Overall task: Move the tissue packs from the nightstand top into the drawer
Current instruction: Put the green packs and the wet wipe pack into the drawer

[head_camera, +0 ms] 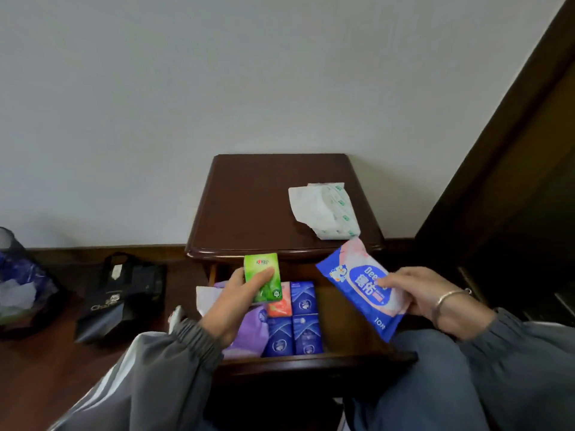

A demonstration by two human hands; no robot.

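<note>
Above the open drawer point(311, 360), a green tissue pack point(263, 276) is pinched by the left hand point(236, 301) between thumb and fingers, and a blue wipes pack point(361, 284) is gripped in the curled fingers of the right hand point(417, 295). Behind the drawer, a white pack point(326, 209) is seen on the nightstand top point(249, 206)

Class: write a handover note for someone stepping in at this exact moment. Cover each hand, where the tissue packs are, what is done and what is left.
Left hand: grip on the green pack, held over the open drawer.
Right hand: grip on the blue wipes pack, above the drawer's right side.
Done: dark blue packs, an orange pack and a purple pack lie in the drawer.
Left: lower both held packs in, then fetch the white pack from the nightstand top.
</note>
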